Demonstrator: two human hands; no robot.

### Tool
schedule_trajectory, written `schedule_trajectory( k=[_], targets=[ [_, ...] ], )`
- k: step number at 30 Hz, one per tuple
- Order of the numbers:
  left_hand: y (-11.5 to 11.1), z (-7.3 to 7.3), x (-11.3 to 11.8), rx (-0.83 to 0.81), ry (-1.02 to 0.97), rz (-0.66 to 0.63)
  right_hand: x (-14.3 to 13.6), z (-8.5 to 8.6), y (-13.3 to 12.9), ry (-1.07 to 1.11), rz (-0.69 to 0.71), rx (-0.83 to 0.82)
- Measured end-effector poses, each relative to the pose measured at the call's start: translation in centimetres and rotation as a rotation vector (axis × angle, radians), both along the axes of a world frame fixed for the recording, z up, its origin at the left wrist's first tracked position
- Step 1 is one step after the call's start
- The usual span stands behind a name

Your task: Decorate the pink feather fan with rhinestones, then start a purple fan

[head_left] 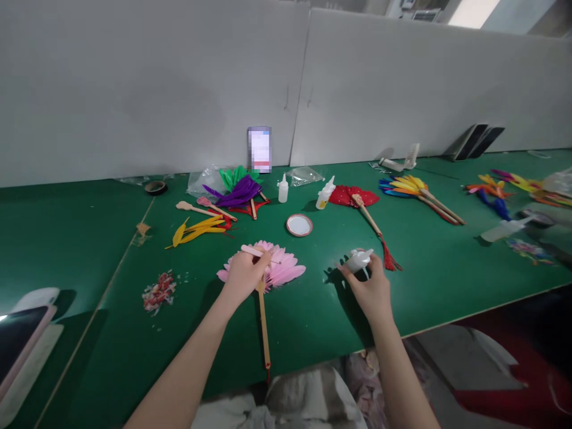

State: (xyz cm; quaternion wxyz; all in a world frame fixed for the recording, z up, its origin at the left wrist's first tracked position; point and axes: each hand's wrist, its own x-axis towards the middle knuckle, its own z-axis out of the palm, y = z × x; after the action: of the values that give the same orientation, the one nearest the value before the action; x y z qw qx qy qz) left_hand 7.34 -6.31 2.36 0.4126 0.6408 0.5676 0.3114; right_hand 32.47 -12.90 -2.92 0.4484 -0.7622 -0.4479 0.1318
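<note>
A person's 2 bare hands are working above a green table (89,238), seen from the wearer's head. Left of centre, the left hand (243,275) is gripping a pale pen (254,251), its fingers closing around the shaft and its thin tip pointing right. Beneath that hand, a pink fan (286,271) is lying with its feathers spreading across the centre of the frame and its wooden handle (263,325) pointing to the bottom; whether the hand is touching the feathers, I cannot tell.

Right of centre, the right hand (370,292) is gripping a white bottle (358,260) between thumb and fingers, the nozzle pointing right.

Above and between the hands, a small dish (299,225) is lying near the middle. Behind it, 2 other bottles (283,190) are standing. To their right, a red fan (343,195) is lying. Left of the bottles, purple feathers (239,193) are lying against green feathers (236,176), with yellow feathers (196,231) lying lower left of them. A phone (260,149) is leaning against the wall (179,89) at upper centre, and scraps (159,292) are lying at left.
</note>
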Motion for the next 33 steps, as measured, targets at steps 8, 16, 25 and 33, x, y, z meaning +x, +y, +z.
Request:
schedule_trajectory(
  k=[8,16,25,33],
  targets=[
    [0.6,1.2,-2.4,-0.07,-0.425,0.185,0.4,-0.5,0.0,-0.012,-0.033,0.313],
    [0.3,1.2,-2.4,-0.038,-0.414,0.184,-1.8,-0.3,-2.7,-0.228,-0.275,0.545],
    [-0.7,0.7,-1.1,0.028,-0.144,0.04,-8.2,0.7,-3.4,-0.349,0.577,0.167],
    [-1.7,-0.3,0.8,0.165,0.132,-0.139,-8.4,0.3,-2.6,-0.346,0.563,0.154]
  ],
)
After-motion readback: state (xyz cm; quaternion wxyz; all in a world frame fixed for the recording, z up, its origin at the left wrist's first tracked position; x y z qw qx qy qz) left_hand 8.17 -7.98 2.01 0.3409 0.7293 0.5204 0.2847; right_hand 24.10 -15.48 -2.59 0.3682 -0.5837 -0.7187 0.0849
